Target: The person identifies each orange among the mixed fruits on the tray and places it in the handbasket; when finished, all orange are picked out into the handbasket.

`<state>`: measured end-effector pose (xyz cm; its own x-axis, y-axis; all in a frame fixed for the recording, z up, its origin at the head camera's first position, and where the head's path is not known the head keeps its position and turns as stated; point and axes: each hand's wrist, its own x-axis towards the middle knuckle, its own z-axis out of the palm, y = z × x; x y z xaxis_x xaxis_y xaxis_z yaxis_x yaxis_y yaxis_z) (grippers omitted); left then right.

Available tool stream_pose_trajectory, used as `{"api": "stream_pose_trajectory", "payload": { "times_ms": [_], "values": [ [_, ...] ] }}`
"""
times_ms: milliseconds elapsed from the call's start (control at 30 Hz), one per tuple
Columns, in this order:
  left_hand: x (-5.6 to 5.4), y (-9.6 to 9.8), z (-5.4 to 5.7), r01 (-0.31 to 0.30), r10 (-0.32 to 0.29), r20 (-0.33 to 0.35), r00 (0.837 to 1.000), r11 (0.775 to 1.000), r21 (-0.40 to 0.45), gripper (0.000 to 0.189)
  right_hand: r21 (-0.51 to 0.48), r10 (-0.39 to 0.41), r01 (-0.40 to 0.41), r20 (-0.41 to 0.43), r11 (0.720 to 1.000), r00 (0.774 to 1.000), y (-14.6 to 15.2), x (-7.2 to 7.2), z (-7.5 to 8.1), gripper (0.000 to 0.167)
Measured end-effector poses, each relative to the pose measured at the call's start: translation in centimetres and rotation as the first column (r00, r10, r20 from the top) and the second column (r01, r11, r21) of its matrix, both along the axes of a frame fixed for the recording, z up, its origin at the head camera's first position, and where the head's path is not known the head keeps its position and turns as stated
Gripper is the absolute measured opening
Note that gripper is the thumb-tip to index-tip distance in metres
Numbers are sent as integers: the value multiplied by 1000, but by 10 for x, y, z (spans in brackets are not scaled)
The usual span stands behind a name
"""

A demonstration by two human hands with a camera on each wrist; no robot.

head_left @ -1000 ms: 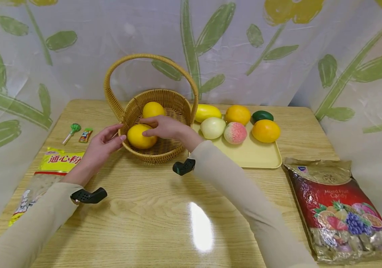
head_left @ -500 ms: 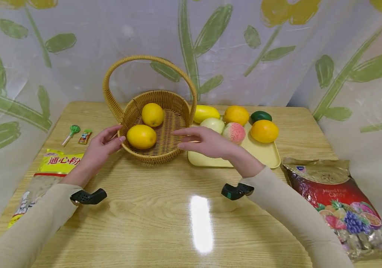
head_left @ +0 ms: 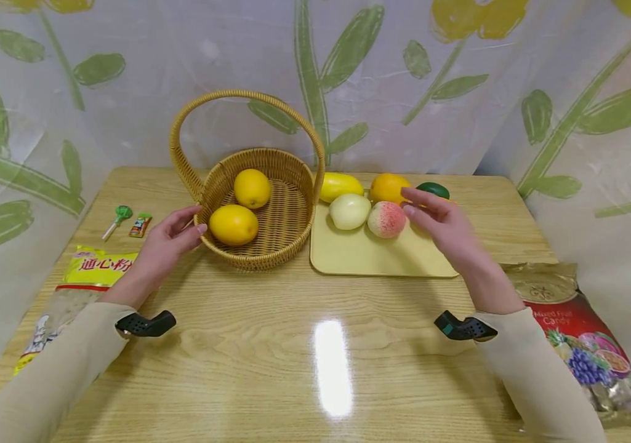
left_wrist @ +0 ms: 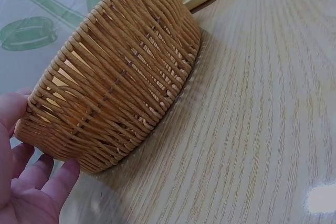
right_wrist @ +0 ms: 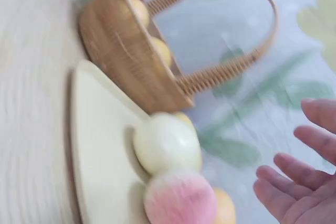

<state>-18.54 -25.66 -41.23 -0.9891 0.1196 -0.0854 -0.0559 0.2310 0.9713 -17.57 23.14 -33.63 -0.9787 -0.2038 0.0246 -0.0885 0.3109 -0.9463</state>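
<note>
In the head view, my left hand (head_left: 172, 241) holds the left rim of a wicker basket (head_left: 260, 261). The left wrist view has its thumb at the rim and its fingertips (left_wrist: 64, 178) against the woven wall. Inside the basket lie a round orange fruit (head_left: 252, 189) and an oval yellow one (head_left: 234, 225). My right hand (head_left: 450, 237) is over the right side of a pale yellow tray (head_left: 370, 261), fingers extended and apart, nothing in its grasp. Left of it are a pink peach (head_left: 386, 219) and a pale round fruit (head_left: 349, 211); an orange fruit at the tray's right is largely hidden.
At the tray's back are a long yellow fruit (head_left: 340, 187), an orange fruit (head_left: 389, 188) and a dark green one (head_left: 433, 189). A candy bag (head_left: 586, 351) lies right; a pasta bag (head_left: 85, 271), lollipop (head_left: 122, 214) and small wrapped sweet (head_left: 140, 225) lie left.
My right hand has let go of the oval yellow fruit inside the basket and moved right, out over the tray. The left hand has stayed at the basket's rim.
</note>
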Motion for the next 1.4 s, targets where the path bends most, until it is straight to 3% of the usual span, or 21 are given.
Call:
{"api": "stream_pose_trajectory", "payload": {
  "times_ms": [233,367,433,733,967,1200,1400],
  "values": [
    [0,-1,0,2,-2,-2,1000,1000,-21,67,-51,-231,233,38,971,972,41,-13,0,58],
    [0,-1,-1,10,-11,-15,1000,1000,-18,67,-157,-292,307,108,939,950,60,-23,-7,60],
    [-1,-1,-2,8,-8,-17,1000,1000,-16,66,-154,-302,321,132,935,944,68,-28,-11,61],
    [0,1,-4,-5,5,1,1000,1000,-13,69,-1,-305,310,173,951,936,87,-37,-33,64],
    [1,1,-2,-6,6,4,1000,1000,-18,68,61,-234,227,179,972,956,88,-42,-46,71],
    [2,1,-1,-5,5,12,1000,1000,-18,69,140,-172,143,217,980,961,87,-49,-55,75],
    [1,1,-1,-6,6,7,1000,1000,-7,67,168,-168,132,222,977,960,88,-51,-60,73]
  ]
}}
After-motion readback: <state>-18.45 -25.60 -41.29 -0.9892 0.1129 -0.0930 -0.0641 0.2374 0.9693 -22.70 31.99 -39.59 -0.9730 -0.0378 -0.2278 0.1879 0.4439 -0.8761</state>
